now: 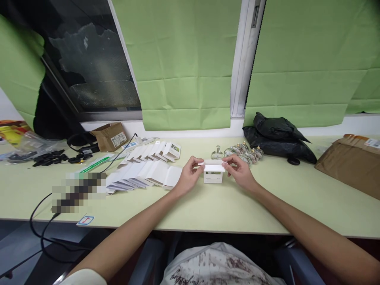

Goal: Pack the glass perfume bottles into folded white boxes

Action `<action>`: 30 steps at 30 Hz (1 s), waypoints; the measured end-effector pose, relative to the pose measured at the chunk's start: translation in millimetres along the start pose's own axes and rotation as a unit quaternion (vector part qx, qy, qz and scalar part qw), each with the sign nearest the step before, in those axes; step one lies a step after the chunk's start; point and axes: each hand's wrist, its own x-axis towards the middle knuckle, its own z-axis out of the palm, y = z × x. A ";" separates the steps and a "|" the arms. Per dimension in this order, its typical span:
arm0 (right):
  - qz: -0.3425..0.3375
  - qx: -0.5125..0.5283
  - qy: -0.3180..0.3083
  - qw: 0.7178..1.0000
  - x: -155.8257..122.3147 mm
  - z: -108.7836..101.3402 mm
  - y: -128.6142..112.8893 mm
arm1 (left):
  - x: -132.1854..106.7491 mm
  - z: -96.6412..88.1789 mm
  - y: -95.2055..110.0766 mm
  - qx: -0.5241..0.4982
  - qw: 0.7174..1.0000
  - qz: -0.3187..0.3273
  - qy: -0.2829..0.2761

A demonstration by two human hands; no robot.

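Observation:
A small white carton with a green printed panel stands upright on the table before me, its top flaps raised. My left hand pinches the left end of the flap between thumb and fingers. On the opposite end, my right hand grips the flap the same way. Whether anything sits inside the carton cannot be seen. Just behind stands a glass perfume bottle, and several more glass bottles cluster to its right. To my left lie rows of white flat cartons, overlapping one another.
A black plastic bag lies against the wall at back right, beside a large brown package. At left are an open cardboard box, small black parts and a black cable hanging over the table's front edge.

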 end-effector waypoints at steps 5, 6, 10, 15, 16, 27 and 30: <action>-0.004 -0.065 0.000 0.998 -4.0 -0.6 -3.3 | -3.3 1.0 4.3 0.060 0.998 0.014 -0.001; -0.010 -0.081 -0.002 0.997 -4.8 -0.6 -4.5 | -4.1 2.0 5.6 0.076 0.997 0.017 0.001; -0.039 -0.130 -0.018 0.991 -6.9 0.3 -7.9 | -5.9 4.8 7.5 0.105 0.994 0.025 0.001; -0.074 -0.160 -0.011 0.984 -6.8 1.6 -4.0 | -5.3 5.6 2.7 0.121 0.992 0.042 0.008; -0.078 -0.163 -0.010 0.984 -6.7 1.7 -2.9 | -5.1 5.7 1.7 0.122 0.992 0.041 0.011; -0.100 -0.175 0.003 0.980 -7.9 4.5 -4.5 | -4.5 7.8 2.2 0.122 0.991 0.049 0.024; -0.102 -0.177 0.005 0.979 -9.0 5.4 -6.5 | -4.0 7.5 3.1 0.120 0.991 0.049 0.024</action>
